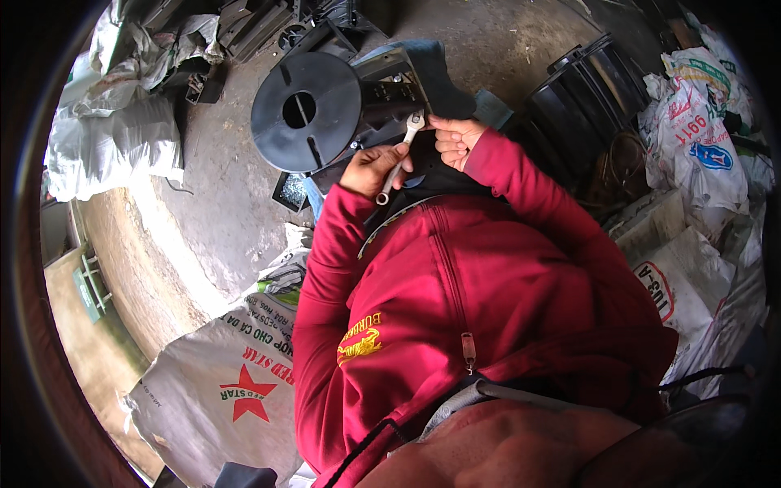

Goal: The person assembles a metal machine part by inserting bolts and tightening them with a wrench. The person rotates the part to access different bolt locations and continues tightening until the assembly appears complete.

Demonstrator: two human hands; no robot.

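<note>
My left hand (373, 169) is closed around the shank of a combination wrench (411, 132). The wrench's open end points up and away from me, at the edge of a black metal part (389, 102) in front of my lap. Its ring end sticks out below my fingers. Just right of the open end, my right hand (457, 140) is closed, thumb and forefinger pinched at the part's edge. What they pinch is too small to make out. A round black plate (272, 106) with a central hole and slots sits on the left of this part.
A small black tray of shiny hardware (290, 192) lies beyond my left forearm. Black metal pieces (325, 37) are piled ahead. Ribbed black bins (586, 98) stand at the right. White sacks lie at the left (211, 382) and far right (700, 122).
</note>
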